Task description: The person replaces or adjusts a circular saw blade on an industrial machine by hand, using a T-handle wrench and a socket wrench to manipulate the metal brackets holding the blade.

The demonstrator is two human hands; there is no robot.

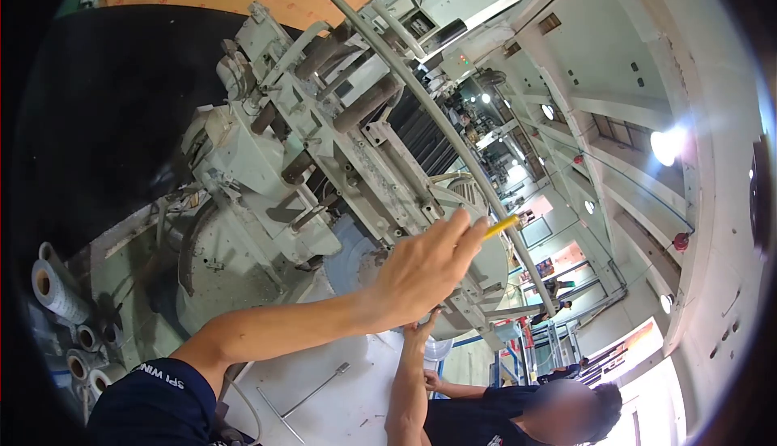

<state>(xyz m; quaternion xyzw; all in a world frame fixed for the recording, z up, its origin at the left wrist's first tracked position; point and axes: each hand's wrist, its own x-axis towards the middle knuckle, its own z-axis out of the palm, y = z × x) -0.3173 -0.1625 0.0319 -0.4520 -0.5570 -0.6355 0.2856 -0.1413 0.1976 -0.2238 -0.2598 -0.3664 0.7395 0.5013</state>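
Note:
My left hand (425,272) is raised in front of the grey machine, back of the hand towards me. Its fingers are closed on a slim yellow pen-like stick (500,227), which sticks out to the right past the fingertips. The stick's other end is hidden in the hand. What looks like my right hand (420,330) reaches up from the bottom to the lower edge of the machine (356,163), just under my left wrist. One digit points up there; the other fingers are mostly hidden, so what they touch does not show.
A person (486,418) in a dark shirt stands close at lower right, one hand (435,382) near my right forearm. A metal T-shaped rod (312,393) lies on the white surface (356,405). A long bar (429,106) crosses the machine. Film rolls (61,296) stand at left.

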